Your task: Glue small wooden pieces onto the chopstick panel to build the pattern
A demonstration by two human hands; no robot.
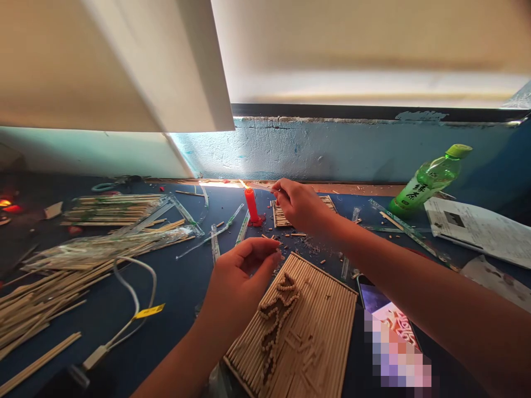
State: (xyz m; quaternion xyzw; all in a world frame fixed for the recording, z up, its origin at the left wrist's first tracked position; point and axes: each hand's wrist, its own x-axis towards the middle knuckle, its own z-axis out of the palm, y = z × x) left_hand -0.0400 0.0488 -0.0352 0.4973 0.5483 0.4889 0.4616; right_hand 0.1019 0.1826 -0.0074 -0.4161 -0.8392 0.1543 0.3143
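Observation:
A lit red candle [251,205] stands on the dark blue table, red wax around its base. Just right of its flame, my right hand [296,204] pinches a thin pale strip that reaches toward the flame. My left hand [249,268] is closed in a pinch, thumb and forefinger together, over the upper left of a board of wooden sticks [327,326]; whatever is in that pinch is too small to name. A raised winding outline of small round stick pieces [286,315] lies on the board, with loose short pieces beside it. Partly behind my right hand is a smaller stick panel [327,203].
Bundled sticks [112,210], loose sticks [41,298] and a white cable [135,293] lie left. A green bottle [429,182], papers [481,229] and a phone [390,315] are right. Plastic strips and crumbs surround the candle; a blue wall [311,149] stands behind.

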